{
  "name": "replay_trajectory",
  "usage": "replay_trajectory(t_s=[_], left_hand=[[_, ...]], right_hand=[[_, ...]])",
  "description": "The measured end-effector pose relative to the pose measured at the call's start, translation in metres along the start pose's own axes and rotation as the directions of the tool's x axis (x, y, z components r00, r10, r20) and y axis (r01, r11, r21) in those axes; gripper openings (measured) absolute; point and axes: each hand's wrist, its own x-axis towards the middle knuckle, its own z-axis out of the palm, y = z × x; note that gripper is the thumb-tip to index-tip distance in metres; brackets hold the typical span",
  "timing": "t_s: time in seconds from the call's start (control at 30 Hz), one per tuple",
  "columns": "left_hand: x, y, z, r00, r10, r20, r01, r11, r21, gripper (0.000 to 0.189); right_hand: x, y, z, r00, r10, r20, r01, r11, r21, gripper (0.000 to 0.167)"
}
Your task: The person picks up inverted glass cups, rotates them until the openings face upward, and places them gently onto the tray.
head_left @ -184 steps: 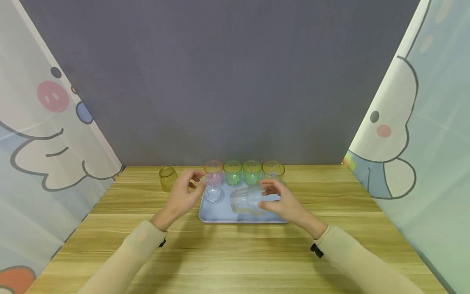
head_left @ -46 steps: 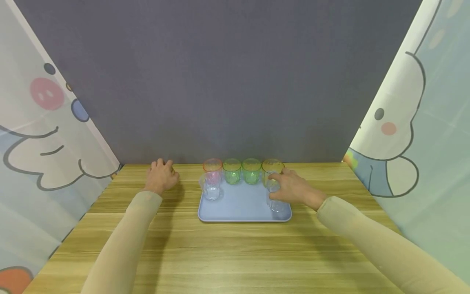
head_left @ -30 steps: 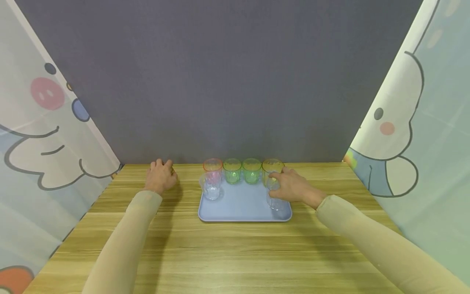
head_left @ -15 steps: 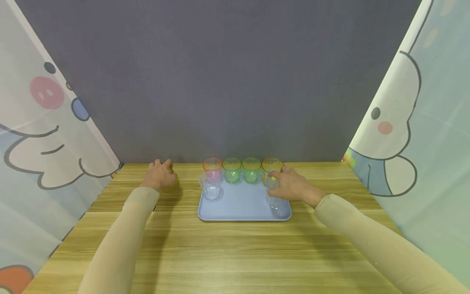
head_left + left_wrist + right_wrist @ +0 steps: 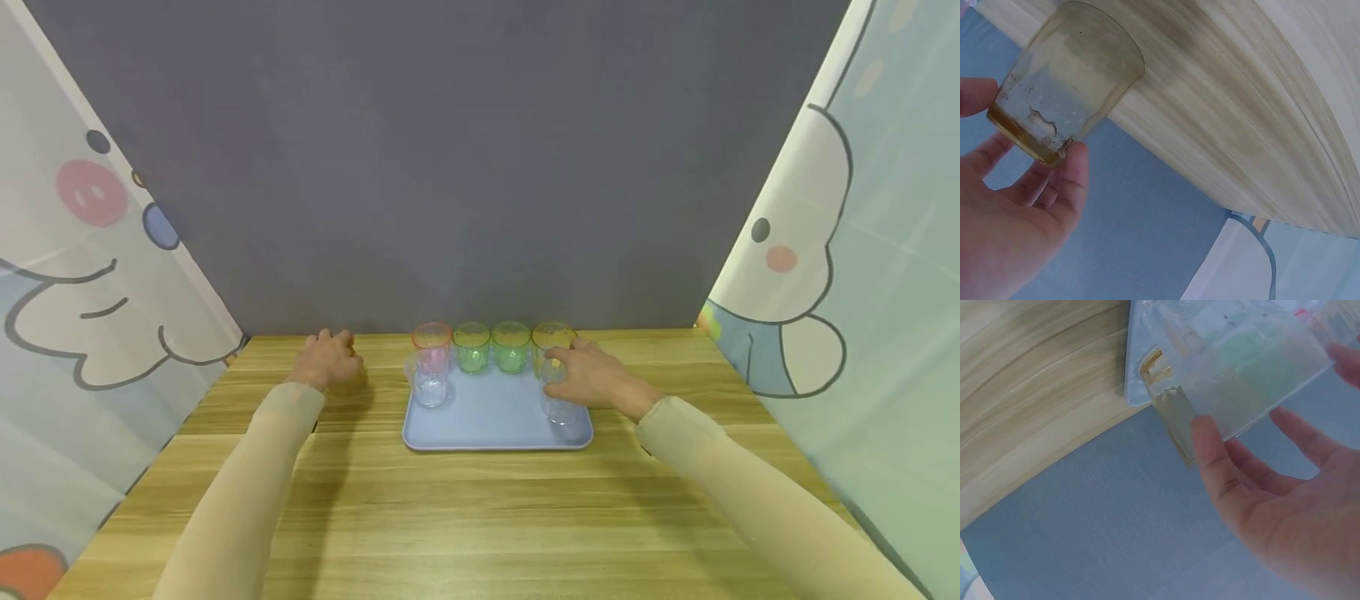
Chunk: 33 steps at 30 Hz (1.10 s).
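My left hand (image 5: 322,364) is at the back left of the table, mostly covering an amber glass in the head view. In the left wrist view this glass (image 5: 1075,69) stands mouth down, and thumb and fingers hold its thick base. At the tray's front right, a clear glass (image 5: 558,408) stands upright; my right hand (image 5: 592,379) grips it near the rim. The right wrist view has fingertips along the edge of that clear glass (image 5: 1260,369). A yellow-rimmed glass (image 5: 552,335) stands behind it, partly hidden by the hand.
On the pale blue tray (image 5: 487,433), a pink glass (image 5: 432,337) and two green glasses, one left (image 5: 472,352) and one right (image 5: 511,352), line the back. Another clear glass (image 5: 431,387) stands in front of the pink one. A grey wall (image 5: 465,167) rises behind the wooden table (image 5: 450,517).
Since the oldest frame, the clear glass tipped sideways in my right hand has come upright at the tray's front right. My left hand has moved left onto the amber glass. Lately both hands stay nearly still.
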Motion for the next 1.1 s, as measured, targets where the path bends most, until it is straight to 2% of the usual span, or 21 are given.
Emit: replay_trajectory(t_s=[0.17, 0.37, 0.53, 0.7, 0.93, 1.1], left_hand=[[-0.002, 0.002, 0.003, 0.999, -0.003, -0.039, 0.004, 1.0, 0.018, 0.055], [-0.007, 0.004, 0.007, 0.996, 0.024, -0.09, -0.02, 0.999, 0.041, 0.05], [-0.013, 0.005, 0.009, 0.994, 0.031, -0.1, -0.026, 0.998, 0.053, 0.053], [-0.018, 0.007, 0.009, 0.994, 0.029, -0.108, -0.025, 0.999, 0.037, 0.054], [-0.024, 0.015, 0.008, 0.984, 0.063, -0.164, -0.061, 0.998, 0.017, 0.048], [-0.033, 0.019, 0.011, 0.981, 0.075, -0.181, -0.076, 0.997, -0.003, 0.046]], right_hand=[[-0.001, 0.002, 0.001, 1.0, 0.003, -0.003, -0.003, 0.999, 0.038, 0.07], [-0.003, 0.003, 0.002, 1.0, 0.017, -0.026, -0.016, 0.998, 0.067, 0.07], [-0.005, 0.005, 0.007, 0.998, 0.039, -0.042, -0.034, 0.993, 0.11, 0.071], [-0.008, 0.006, 0.011, 0.997, 0.039, -0.065, -0.03, 0.991, 0.131, 0.07], [-0.009, 0.005, 0.012, 0.994, 0.029, -0.102, -0.014, 0.989, 0.149, 0.069], [-0.014, 0.006, 0.014, 0.994, 0.032, -0.106, -0.012, 0.983, 0.183, 0.067]])
